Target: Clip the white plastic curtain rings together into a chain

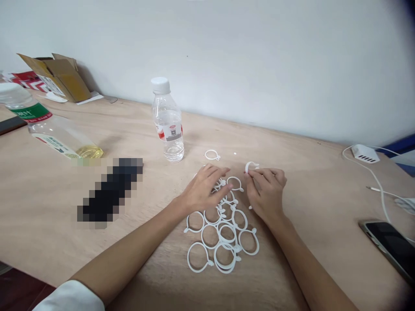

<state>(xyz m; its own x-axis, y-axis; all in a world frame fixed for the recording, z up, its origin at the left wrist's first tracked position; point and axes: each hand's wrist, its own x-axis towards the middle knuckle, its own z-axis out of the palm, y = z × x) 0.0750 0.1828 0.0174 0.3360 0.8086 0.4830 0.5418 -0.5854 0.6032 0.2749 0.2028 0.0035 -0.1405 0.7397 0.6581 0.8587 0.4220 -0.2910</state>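
Observation:
Several white plastic rings with small tabs lie in a loose, overlapping cluster on the wooden table. Over the upper part of that cluster is my left hand, its thumb and fingers apart and nothing between them; it hides some of the rings. To its right, my right hand pinches a white ring between thumb and fingertips, just off the cluster's upper right side. One more ring lies by itself beyond my left hand.
A clear water bottle stands behind the rings. Left are a tilted bottle, a pixelated dark object and an open cardboard box. Right are a phone, cables and a white charger. A wall rises behind.

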